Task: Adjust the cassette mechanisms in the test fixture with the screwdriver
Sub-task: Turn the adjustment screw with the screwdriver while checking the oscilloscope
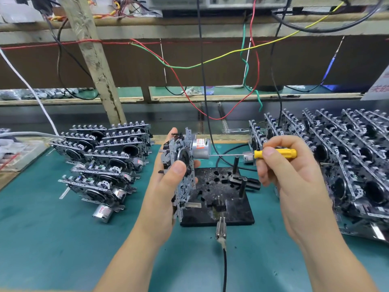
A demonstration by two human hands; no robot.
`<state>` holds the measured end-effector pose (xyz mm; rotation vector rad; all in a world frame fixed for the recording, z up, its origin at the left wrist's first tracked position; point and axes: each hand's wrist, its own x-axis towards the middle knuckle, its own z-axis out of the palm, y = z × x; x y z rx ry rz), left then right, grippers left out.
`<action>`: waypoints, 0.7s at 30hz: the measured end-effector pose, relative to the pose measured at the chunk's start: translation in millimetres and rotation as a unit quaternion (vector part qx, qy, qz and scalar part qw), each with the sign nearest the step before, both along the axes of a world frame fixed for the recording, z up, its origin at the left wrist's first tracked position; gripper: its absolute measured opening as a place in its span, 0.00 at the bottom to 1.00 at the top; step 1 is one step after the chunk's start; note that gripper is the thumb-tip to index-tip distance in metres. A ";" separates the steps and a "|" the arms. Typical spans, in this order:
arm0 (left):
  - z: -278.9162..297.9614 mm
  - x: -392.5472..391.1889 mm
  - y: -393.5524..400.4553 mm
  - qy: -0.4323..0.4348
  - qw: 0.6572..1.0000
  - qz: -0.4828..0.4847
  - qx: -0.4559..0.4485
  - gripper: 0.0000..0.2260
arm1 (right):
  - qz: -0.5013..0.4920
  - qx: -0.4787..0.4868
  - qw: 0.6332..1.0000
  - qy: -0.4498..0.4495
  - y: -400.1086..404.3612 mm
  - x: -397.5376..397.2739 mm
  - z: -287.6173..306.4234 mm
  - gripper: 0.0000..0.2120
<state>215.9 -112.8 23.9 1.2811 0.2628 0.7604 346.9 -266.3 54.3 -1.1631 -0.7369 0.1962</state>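
The left hand (168, 182) grips one cassette mechanism (182, 165); the right hand (280, 163) pinches the screwdriver (273, 153) at its motor (201, 148); many mechanisms (347, 161) likely remain

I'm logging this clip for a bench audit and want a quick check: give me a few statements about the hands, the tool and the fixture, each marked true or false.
1. The right hand holds a yellow-handled screwdriver. True.
2. The cassette mechanism in the left hand lies flat in the black test fixture. False: it is held upright, on edge, above the fixture's left side.
3. The screwdriver's shaft points at the silver motor on the held mechanism. True.
4. Both stacks of mechanisms sit to the person's left. False: one stack lies left, a larger one right.
5. The mat is red. False: it is green.
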 end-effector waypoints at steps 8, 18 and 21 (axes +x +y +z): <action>-1.3 1.2 5.6 0.000 1.000 -0.001 -0.018 0.49 | 0.028 -0.006 1.000 -0.011 -1.7 3.1 2.5 0.04; -1.3 2.6 7.4 0.001 1.000 0.001 -0.017 0.48 | 0.012 0.014 1.000 0.002 0.1 3.7 -1.2 0.09; 0.6 2.8 6.4 -0.010 1.000 -0.005 -0.019 0.48 | 0.010 0.014 1.000 0.007 0.9 3.4 -0.4 0.09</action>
